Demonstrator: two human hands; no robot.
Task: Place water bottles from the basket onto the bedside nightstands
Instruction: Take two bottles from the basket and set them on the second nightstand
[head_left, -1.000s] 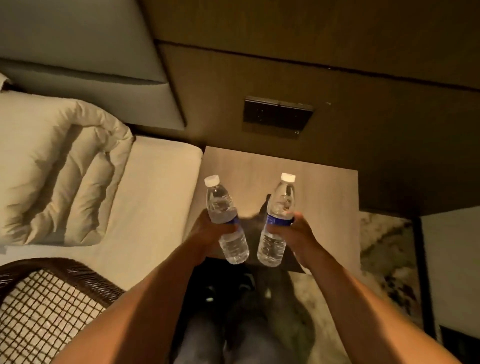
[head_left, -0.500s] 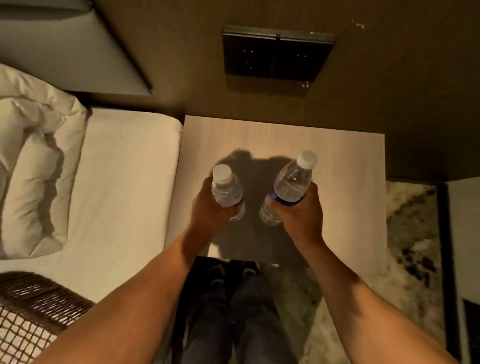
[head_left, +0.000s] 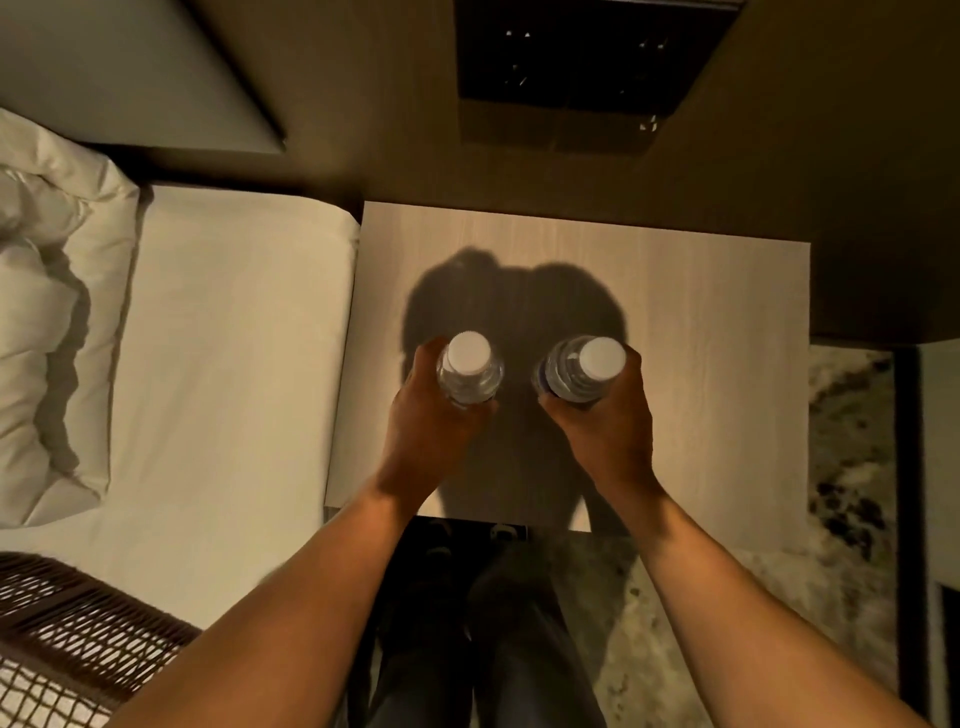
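Two clear water bottles with white caps are upright over the light wooden nightstand (head_left: 717, 332). My left hand (head_left: 426, 436) grips the left bottle (head_left: 470, 369) from its left side. My right hand (head_left: 608, 421) grips the right bottle (head_left: 584, 369) from its right side. I look almost straight down on the caps, so the bottle bases are hidden and I cannot tell whether they touch the top. The dark woven basket (head_left: 67, 634) shows its rim at the bottom left, resting on the bed.
A bed with a white sheet (head_left: 228, 364) and a folded duvet (head_left: 47, 312) lies left of the nightstand. A dark switch panel (head_left: 582, 57) sits on the brown wall behind. A patterned carpet (head_left: 852, 499) runs to the right. My legs stand below the nightstand's front edge.
Both hands have moved forward over the nightstand and tipped the bottles from slanted to upright. The view has closed in and tilted down onto the nightstand top.
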